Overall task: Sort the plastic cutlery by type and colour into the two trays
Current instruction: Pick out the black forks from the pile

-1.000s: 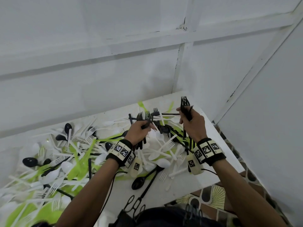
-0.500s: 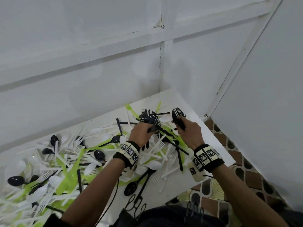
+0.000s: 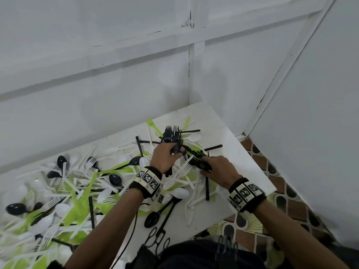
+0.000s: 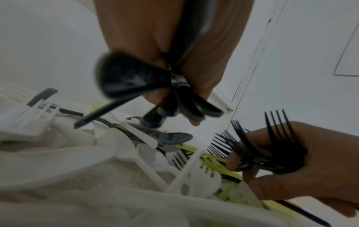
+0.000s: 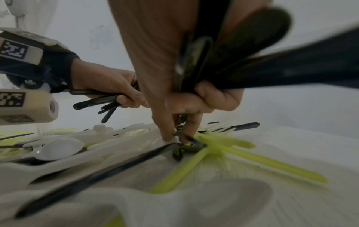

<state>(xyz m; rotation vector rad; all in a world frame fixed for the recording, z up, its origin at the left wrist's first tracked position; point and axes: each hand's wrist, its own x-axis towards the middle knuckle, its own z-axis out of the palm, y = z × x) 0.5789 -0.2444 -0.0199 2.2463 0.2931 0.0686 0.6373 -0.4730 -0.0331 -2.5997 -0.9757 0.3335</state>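
left hand point(image 3: 165, 159) gripping a bunch of black forks point(image 3: 172, 133), prongs pointing to 12 o'clock. right hand point(image 3: 219, 167), at 3 o'clock from the left hand, reaching down into the pile point(image 3: 81, 183), holding more black forks point(image 4: 272, 147) in the palm and pinching one black fork point(image 5: 186, 145) off the table point(image 3: 242, 164) with the fingertips point(image 5: 167, 136). lying all over the table out to 9 o'clock: white, green and black cutlery, all mixed up. can't see any trays.
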